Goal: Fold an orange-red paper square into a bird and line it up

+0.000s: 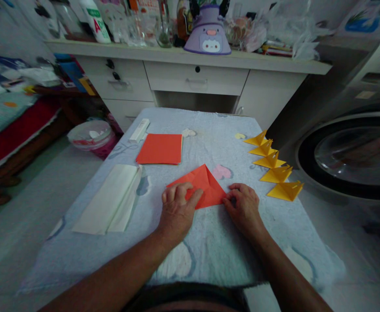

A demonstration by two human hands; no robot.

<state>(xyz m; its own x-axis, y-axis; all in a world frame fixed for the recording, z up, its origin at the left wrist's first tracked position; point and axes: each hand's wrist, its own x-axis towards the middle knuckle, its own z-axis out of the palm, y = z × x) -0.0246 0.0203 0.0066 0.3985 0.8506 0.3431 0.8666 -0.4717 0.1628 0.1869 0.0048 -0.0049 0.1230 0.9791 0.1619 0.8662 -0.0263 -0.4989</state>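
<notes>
A folded sheet of red origami paper (pixel 211 190) lies on the cloth-covered table, shaped like a wide triangle with its peak pointing away from me. My left hand (pixel 179 206) rests on its left part, thumb spread from the fingers, pressing the paper down; the left corner is partly hidden under it. At the right corner, my right hand (pixel 244 203) has thumb and forefinger closed on the paper's tip. Beyond my left hand sits a stack of square red paper (pixel 159 148).
Several folded yellow paper pieces (pixel 276 174) stand in a row along the table's right edge. A folded whitish sheet (pixel 107 199) lies at left, with a small white box (pixel 139 131) farther back. A washing machine (pixel 349 108) stands right; a lined bin (pixel 92 135) is on the floor left.
</notes>
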